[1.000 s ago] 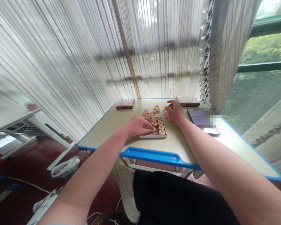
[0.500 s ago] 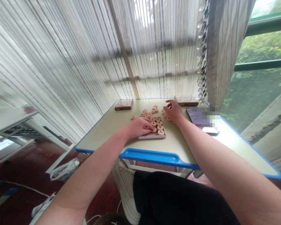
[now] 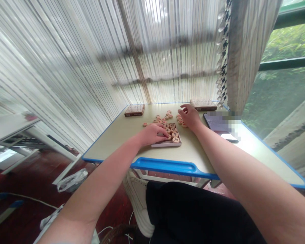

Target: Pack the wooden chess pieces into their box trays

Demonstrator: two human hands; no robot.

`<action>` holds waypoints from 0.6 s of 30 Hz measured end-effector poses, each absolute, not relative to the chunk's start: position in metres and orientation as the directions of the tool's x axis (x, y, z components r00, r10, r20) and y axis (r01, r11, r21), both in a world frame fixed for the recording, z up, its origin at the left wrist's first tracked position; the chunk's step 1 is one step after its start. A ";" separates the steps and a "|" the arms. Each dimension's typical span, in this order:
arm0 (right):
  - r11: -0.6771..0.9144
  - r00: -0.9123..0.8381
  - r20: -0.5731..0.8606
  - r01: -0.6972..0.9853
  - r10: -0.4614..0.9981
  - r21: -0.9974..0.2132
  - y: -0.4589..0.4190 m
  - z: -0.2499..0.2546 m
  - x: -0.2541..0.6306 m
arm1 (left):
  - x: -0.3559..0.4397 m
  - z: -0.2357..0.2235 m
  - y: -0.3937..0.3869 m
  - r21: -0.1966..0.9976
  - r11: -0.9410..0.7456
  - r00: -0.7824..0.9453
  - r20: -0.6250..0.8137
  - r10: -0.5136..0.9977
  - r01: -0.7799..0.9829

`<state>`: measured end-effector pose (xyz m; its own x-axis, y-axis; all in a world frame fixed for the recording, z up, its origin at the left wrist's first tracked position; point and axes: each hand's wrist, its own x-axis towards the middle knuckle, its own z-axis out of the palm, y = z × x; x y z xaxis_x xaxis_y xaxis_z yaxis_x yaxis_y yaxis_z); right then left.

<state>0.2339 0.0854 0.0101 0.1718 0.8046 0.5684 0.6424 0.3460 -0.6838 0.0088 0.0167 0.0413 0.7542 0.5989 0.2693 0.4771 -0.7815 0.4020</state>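
A shallow box (image 3: 166,144) lies on the table, with round wooden Chinese chess pieces (image 3: 175,139) in rows along its right part. Over the box's left part, my left hand (image 3: 154,133) reaches in, its fingers closed on a chess piece (image 3: 169,137) beside the others. My hand hides the rest of the box's inside. Just right of the box, my right hand (image 3: 190,117) hovers by a few loose pieces (image 3: 184,125), fingers curved and apart, holding nothing I can see. More loose pieces (image 3: 164,119) are scattered behind the box.
Two flat boxes (image 3: 134,110) (image 3: 203,104) lie at the table's back left and back right. To the right of my right hand is a dark tablet-like device (image 3: 216,126). A blue rim with a trough (image 3: 165,165) edges the pale table (image 3: 112,135). Curtains hang behind.
The view has tilted slightly, so the table sits a little higher in the picture. Both hands stay in nearly the same places, the left still at the same piece in the box.
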 end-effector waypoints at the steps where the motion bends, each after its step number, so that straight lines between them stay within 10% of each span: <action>1: 0.342 0.174 0.564 0.641 0.807 -0.687 0.085 0.010 0.234 | 0.009 0.041 0.017 0.402 -0.781 0.755 0.267 0.599 0.478; 11: 0.334 0.185 0.548 0.622 0.816 -0.708 0.082 0.013 0.233 | 0.007 0.043 0.015 0.461 -0.756 0.659 0.390 0.643 0.465; 18: 0.357 0.141 0.549 0.624 0.824 -0.695 0.079 0.013 0.233 | -0.003 0.033 0.048 0.363 -0.525 0.310 0.507 0.804 0.770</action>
